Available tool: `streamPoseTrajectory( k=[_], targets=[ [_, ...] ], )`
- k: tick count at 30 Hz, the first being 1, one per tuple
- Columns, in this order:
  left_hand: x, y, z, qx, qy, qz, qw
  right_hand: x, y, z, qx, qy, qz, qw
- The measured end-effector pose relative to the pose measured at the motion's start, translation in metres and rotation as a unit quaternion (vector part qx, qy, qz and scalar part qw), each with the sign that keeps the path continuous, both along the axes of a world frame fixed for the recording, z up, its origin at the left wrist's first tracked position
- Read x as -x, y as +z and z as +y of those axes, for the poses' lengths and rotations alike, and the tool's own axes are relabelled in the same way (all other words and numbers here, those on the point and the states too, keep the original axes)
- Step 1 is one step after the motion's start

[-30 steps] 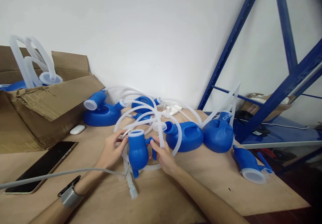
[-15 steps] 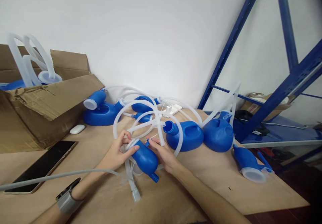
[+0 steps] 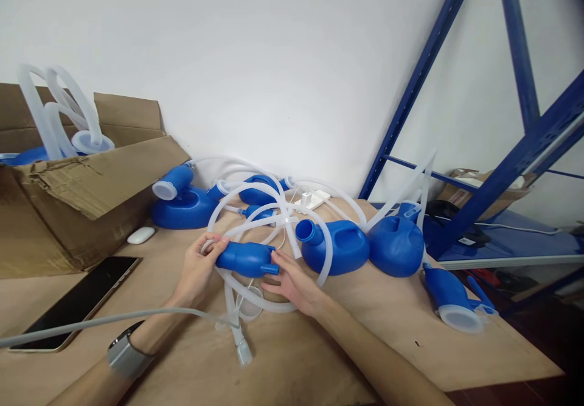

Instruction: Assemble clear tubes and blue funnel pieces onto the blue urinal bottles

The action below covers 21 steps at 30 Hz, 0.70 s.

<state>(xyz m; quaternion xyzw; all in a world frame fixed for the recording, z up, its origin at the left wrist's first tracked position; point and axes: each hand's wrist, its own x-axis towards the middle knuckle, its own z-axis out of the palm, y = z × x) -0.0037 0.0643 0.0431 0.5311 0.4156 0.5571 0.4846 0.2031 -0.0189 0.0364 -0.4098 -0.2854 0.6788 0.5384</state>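
The left hand holds a smooth, bulgy plastic bottle between both hands. The right hand is beside its stubby spout; I can't tell if it's gripping.

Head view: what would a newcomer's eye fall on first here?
Probably the blue bottle in the middle foreground, lying sideways in the left hand, with the right hand at its spouted end. Next, the pale tubes looping around and behind it, one passing in front of a wide-mouthed blue jug to the right. Then the open box at far left, more tubes arching out of its top.
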Motion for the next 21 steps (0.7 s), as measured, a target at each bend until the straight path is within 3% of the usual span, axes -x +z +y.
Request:
streamPoseTrajectory(
  k=[3, 8, 14, 21],
  targets=[
    [-0.002, 0.0, -0.003, -0.038, 0.02, 0.021, 0.999, 0.001, -0.002, 0.0, 0.023, 0.012, -0.015, 1.0],
    [-0.008, -0.005, -0.016, -0.126, -0.032, 0.144, 0.981, -0.003, 0.002, 0.001, 0.037, 0.021, -0.002, 0.999],
    [-0.004, -0.004, -0.017, -0.186, -0.069, 0.247, 0.948, -0.009, 0.007, 0.003, 0.033, -0.044, -0.043, 0.998],
    [0.002, 0.001, -0.008, -0.168, -0.129, 0.244, 0.946, -0.011, 0.01, 0.004, 0.017, -0.087, -0.05, 0.995]
  ],
)
